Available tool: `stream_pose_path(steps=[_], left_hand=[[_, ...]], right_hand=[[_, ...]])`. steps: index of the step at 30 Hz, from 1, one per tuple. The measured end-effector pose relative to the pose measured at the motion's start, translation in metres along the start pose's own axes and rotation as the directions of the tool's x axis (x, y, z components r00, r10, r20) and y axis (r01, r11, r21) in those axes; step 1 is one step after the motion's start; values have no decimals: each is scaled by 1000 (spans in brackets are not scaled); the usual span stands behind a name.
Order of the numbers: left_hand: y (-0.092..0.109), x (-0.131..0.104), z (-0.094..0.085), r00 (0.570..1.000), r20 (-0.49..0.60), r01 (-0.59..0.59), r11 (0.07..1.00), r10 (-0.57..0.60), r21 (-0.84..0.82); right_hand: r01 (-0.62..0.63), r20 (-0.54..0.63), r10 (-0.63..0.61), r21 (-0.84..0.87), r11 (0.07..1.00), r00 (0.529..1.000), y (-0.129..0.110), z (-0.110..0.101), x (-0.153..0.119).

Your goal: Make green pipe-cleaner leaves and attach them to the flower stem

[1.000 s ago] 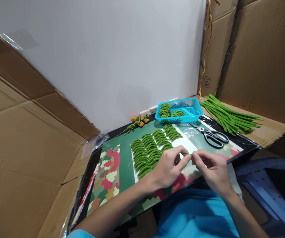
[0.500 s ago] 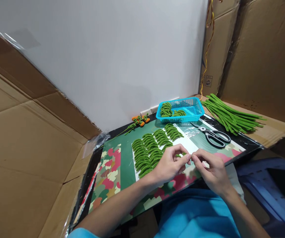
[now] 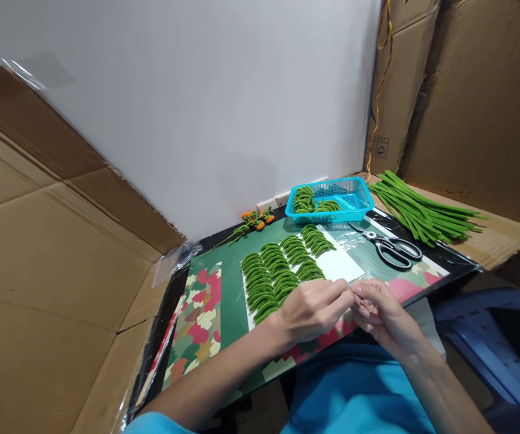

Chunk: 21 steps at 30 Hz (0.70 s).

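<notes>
My left hand (image 3: 317, 307) and my right hand (image 3: 380, 307) meet fingertip to fingertip above the front edge of the table mat. Both are closed in a pinch, and whatever lies between the fingers is hidden. Just beyond the left hand, bent green pipe cleaner pieces (image 3: 260, 280) lie in columns on a white sheet (image 3: 341, 263). A blue plastic basket (image 3: 355, 214) behind the sheet holds more of these green pieces. Scissors with black handles (image 3: 393, 250) rest on the mat, beyond the right hand.
A bundle of long green pipe cleaners (image 3: 423, 208) lies at the right back. Orange flowers on green stems (image 3: 260, 220) are near the wall. Cardboard walls (image 3: 61, 253) stand at both sides. A blue plastic stool (image 3: 481, 337) is at the right.
My left hand has turned over so its back faces up, and its fingers have folded in. The right hand has rolled palm upward, its fingertips staying against the left ones.
</notes>
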<state>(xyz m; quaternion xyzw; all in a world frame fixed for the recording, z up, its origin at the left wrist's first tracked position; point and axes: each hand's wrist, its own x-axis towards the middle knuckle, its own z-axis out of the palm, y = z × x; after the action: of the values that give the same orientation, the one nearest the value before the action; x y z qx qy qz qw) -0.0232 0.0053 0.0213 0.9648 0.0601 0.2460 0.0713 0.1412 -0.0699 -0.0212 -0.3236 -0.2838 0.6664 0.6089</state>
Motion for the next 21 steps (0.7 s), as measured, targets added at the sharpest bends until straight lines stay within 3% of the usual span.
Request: stream_pose_path(steps=[3, 6, 8, 11, 16, 18, 21], left_hand=[[7, 5, -4, 969, -42, 232, 959, -242, -165], [15, 12, -10, 849, 72, 490, 732, -523, -474], [17, 16, -12, 782, 179, 559, 546, -596, -624], [17, 18, -12, 743, 246, 559, 377, -622, -739], [17, 18, -10, 733, 263, 547, 314, -627, -776], [18, 18, -9, 731, 268, 549, 307, -628, -777], [20, 18, -8, 730, 235, 555, 356, -641, -752]], right_hand=[[222, -71, -245, -239, 945, 967, 0, 0, -2], [423, -51, -542, -566, 708, 839, -1, -3, -5], [472, 18, -632, -680, 561, 775, -1, -5, -6], [502, 100, -656, -732, 461, 748, -1, -8, -7], [512, 125, -649, -730, 452, 751, 0, -10, -6], [528, 137, -675, -740, 416, 725, 1, -10, -6], [566, 210, -729, -774, 283, 652, 0, -8, -7]])
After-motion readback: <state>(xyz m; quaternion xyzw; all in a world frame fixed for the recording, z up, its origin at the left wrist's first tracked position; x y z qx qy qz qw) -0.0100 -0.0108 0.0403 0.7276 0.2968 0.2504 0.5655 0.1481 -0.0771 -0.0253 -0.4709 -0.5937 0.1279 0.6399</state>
